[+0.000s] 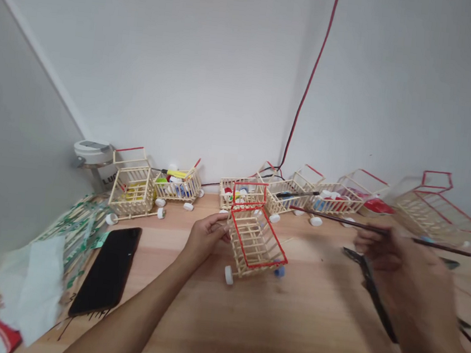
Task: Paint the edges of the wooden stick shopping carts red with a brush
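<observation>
My left hand (206, 239) grips the far left side of a miniature shopping cart (250, 237) built from thin wooden sticks. Its top rim and raised handle are red; a white wheel and a blue wheel show underneath. The cart stands tilted on the wooden table. To the right, my right hand (404, 278), blurred by motion, is closed around a long thin paintbrush (340, 220). The brush's reddish tip points left, toward the row of carts behind and apart from the held cart. Beneath my right hand lies a dark tool (378, 298), partly hidden.
Several similar stick carts with small items inside, such as one at left (132, 196), line the wall. A phone (105, 272), tissue (41, 285), wrapped sticks (85, 228) and a lidded container (94, 156) occupy the left. A red cable (314, 67) hangs down the wall.
</observation>
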